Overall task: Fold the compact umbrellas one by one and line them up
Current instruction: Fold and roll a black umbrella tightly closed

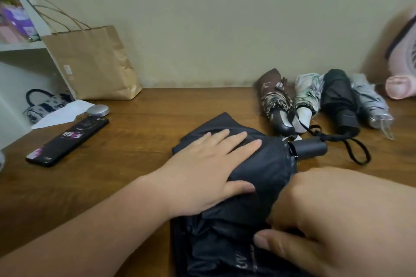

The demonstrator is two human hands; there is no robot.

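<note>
A dark navy compact umbrella (265,170) lies across the middle of the wooden table (135,141), its black handle (309,148) pointing right with a wrist strap trailing out. My left hand (202,170) presses flat on the canopy with fingers straight. My right hand (315,216) grips loose folds of the canopy near the front edge, thumb and fingers curled into the fabric. At the back right lies a row of folded umbrellas: a brown one (273,101), a white patterned one (305,98), a black one (340,101) and a pale grey one (371,105).
A brown paper bag (94,62) stands at the back left against the wall. A black phone (67,141), a small round silver case (98,110) and white paper (60,113) lie on the left. A pink object (403,74) stands at the far right. White shelving (22,46) is at the left.
</note>
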